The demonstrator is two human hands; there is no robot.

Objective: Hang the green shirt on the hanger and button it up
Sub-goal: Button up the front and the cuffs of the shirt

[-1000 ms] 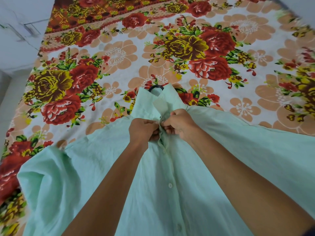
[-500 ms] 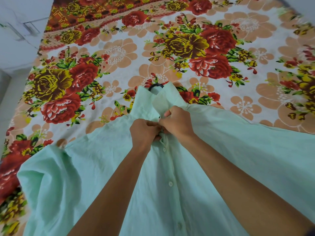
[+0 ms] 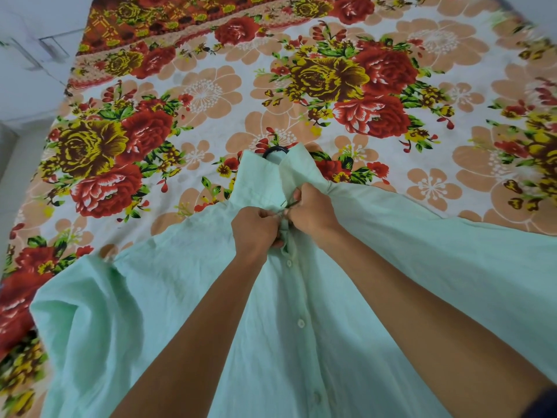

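The pale green shirt point(image 3: 168, 300) lies front-up on the bed, collar pointing away from me and sleeves spread to both sides. A black hanger hook point(image 3: 272, 151) pokes out of the collar; the rest of the hanger is hidden inside the shirt. My left hand point(image 3: 256, 230) and my right hand point(image 3: 312, 209) meet just below the collar, each pinching one edge of the shirt's front placket. Below my hands, white buttons point(image 3: 300, 323) run down the front and look fastened.
A flowered bedsheet point(image 3: 346, 95) in red, yellow and peach covers the bed all around the shirt. The bed's left edge point(image 3: 64, 95) borders a white wall and floor at the far left.
Both hands stay at the top of the placket, with small finger shifts. My right hand has lifted a little toward the collar, and the placket edges are pulled closer together.
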